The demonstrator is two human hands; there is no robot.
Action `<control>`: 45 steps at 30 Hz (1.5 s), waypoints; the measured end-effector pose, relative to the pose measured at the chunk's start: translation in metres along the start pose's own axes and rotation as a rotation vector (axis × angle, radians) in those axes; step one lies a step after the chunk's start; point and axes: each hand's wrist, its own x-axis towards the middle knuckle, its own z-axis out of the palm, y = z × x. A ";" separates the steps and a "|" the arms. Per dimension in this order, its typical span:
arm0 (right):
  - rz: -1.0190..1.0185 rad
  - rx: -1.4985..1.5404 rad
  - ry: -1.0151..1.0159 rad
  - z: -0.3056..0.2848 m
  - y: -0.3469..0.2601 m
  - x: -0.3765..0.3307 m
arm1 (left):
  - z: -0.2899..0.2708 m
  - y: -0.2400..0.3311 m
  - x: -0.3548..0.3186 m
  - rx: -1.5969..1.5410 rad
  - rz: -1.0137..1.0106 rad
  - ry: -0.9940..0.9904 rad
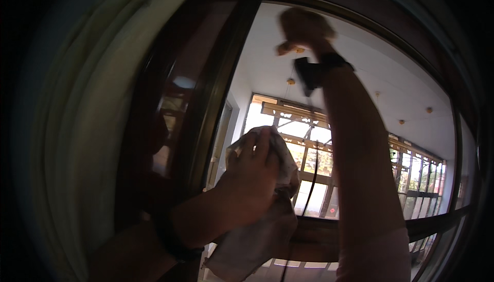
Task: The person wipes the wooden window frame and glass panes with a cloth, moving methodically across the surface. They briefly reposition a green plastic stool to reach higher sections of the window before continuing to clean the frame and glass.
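Note:
A greyish cloth (257,246) hangs from under my left hand (252,171), whose fingers lie over its bunched upper part. The hand and cloth are in front of the lower left of a large glass pane (360,91), and whether they touch the glass I cannot tell. My right hand (304,27) is raised high near the pane's top edge. Motion smears its fingers, so their pose and anything in them are unclear. A dark band with a box-like piece (309,73) sits on the right wrist, and a dark cord hangs below it.
A dark, glossy frame (206,112) borders the pane, with a crossbar (319,235) below. Pale curtain-like folds (77,127) stand at the left. Through the glass appear a white ceiling with small fittings and bright windows (314,158).

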 end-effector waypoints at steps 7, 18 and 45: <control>0.331 -0.221 -0.446 0.035 0.234 -0.108 | -0.002 0.053 0.024 -0.076 -0.033 -0.003; -0.105 -0.032 -0.066 0.011 0.093 -0.026 | -0.006 0.115 0.052 -0.006 -0.062 0.020; -0.159 -0.530 -0.118 0.028 0.338 -0.378 | -0.007 -0.028 0.092 0.178 -0.175 0.209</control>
